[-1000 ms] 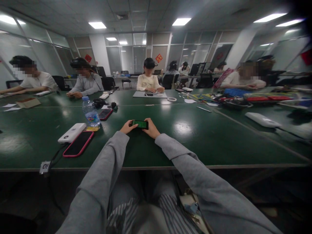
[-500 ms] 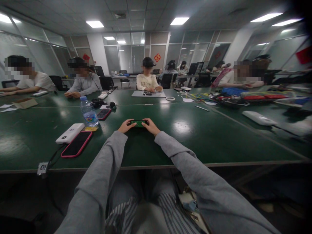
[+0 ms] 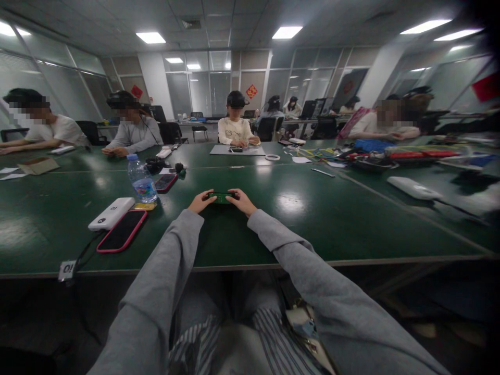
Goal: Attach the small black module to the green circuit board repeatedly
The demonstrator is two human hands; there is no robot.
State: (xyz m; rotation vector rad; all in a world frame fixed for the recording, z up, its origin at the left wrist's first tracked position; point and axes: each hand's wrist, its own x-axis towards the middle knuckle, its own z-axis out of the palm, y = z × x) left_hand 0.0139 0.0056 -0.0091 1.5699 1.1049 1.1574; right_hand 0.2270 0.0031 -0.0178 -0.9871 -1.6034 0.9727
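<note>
A phone (image 3: 221, 198) is held sideways over the green table, its lit screen showing mostly green with small marks too fine to read. My left hand (image 3: 201, 202) grips its left end, the thumb lying over the screen's edge. At the opposite end my right hand (image 3: 242, 203) is closed on it in the same way, thumb over the front. Fingers behind the phone are partly hidden.
Left of my arms lie a pink-edged phone (image 3: 122, 232), a white power bank (image 3: 111, 213) with a cable, and a water bottle (image 3: 141, 179). Another phone (image 3: 165, 182) lies beyond. Cables (image 3: 324, 154) are heaped at the right. Several people sit around the table.
The view has shifted very slightly. Both hands keep the phone in nearly the same place, with the thumbs moving at most a little.
</note>
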